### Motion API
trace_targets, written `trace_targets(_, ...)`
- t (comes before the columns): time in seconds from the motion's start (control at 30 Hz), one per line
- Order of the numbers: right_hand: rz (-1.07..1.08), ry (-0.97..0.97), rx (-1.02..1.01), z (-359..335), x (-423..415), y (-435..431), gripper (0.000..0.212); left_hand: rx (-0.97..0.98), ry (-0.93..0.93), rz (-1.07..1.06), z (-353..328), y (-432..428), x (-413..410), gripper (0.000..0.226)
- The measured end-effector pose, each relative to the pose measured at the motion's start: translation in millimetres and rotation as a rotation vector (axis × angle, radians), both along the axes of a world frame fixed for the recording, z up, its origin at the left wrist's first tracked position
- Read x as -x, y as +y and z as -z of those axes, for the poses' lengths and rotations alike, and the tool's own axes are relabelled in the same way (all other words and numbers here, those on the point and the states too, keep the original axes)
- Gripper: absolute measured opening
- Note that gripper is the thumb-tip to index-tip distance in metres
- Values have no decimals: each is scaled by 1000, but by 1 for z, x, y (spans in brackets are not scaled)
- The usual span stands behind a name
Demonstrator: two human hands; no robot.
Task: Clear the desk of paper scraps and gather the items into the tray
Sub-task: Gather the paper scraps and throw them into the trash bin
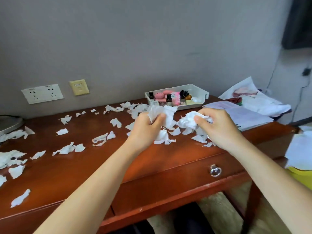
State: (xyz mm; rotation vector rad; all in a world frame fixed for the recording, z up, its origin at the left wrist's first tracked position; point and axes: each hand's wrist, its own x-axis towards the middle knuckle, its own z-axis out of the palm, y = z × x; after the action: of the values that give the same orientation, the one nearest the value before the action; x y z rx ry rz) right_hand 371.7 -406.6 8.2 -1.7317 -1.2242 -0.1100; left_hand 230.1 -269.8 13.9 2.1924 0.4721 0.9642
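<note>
Head camera: over the desk (pixel 101 166), the left hand (pixel 148 127) clutches a torn white sheet (pixel 163 112), the right hand (pixel 217 127) pinches a crumpled wad (pixel 187 121); scraps (pixel 67 149) litter the wood all round, and the tray (pixel 205 94) of small items (pixel 175 98) sits at the back, beyond the hands

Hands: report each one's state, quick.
Left hand: closed, gripping a paper scrap.
Right hand: closed, gripping a crumpled paper wad.
</note>
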Motion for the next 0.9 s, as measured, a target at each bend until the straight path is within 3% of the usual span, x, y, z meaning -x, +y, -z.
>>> trace_targets(0.27, 156, 57, 18, 61, -55, -106, 36, 5, 60, 250, 39, -94, -77, 60)
trace_targets(0.6, 366, 301, 158, 169, -90, -204, 27, 151, 248, 463, 149, -173, -149, 57)
trace_targets(0.77, 462, 419, 280, 229, -102, -237, 27, 307, 397, 442, 215, -199, -175, 55)
trace_targets(0.9, 550, 530, 352, 281, -102, -252, 34, 476, 558, 299, 270, -220, -186, 53)
